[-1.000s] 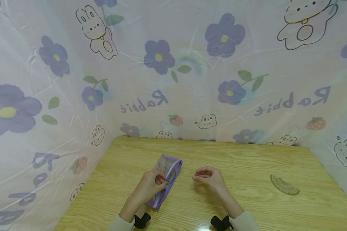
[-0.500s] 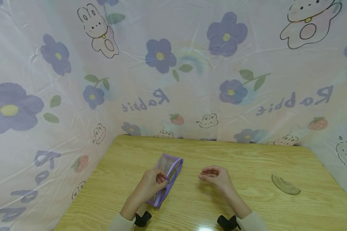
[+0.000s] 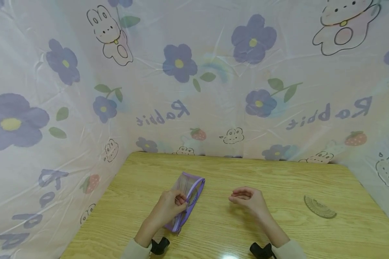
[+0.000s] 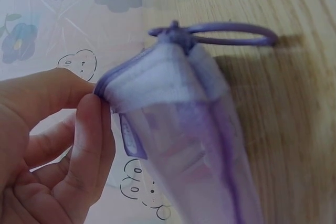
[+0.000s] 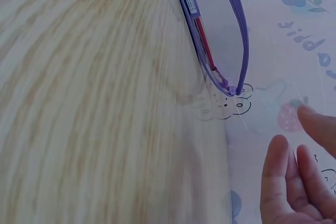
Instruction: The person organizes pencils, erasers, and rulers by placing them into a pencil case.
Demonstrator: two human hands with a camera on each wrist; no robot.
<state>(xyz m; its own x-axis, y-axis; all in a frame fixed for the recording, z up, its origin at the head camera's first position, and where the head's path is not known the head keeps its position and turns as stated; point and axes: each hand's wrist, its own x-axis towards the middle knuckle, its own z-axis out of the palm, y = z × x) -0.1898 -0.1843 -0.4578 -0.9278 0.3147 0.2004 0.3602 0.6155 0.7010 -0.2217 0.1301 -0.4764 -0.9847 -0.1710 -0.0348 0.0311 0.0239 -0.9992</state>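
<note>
A see-through pencil case [image 3: 185, 182] with purple trim lies slanted on the table, its zip edge parted. My left hand [image 3: 170, 207] pinches one side of that edge between thumb and fingers; the left wrist view shows the pinch close up on the purple rim, beside a zip pull [image 4: 133, 137]. A purple loop [image 4: 236, 31] sticks out at the case's end. Inside it, in the right wrist view, a thin red item [image 5: 205, 43] is visible. Off to the right, my right hand [image 3: 251, 200] hovers above the table with loosely bent fingers and nothing between them.
A clear half-round protractor [image 3: 320, 207] lies on the wooden table [image 3: 272, 180], right of my right hand. Printed curtains [image 3: 214, 93] with flowers and rabbits enclose the back and sides. Dark camera mounts [image 3: 160, 246] sit at both wrists.
My right hand has drifted rightward, away from the pencil case and toward the protractor. The left hand keeps its pinch on the case, which stays in place.
</note>
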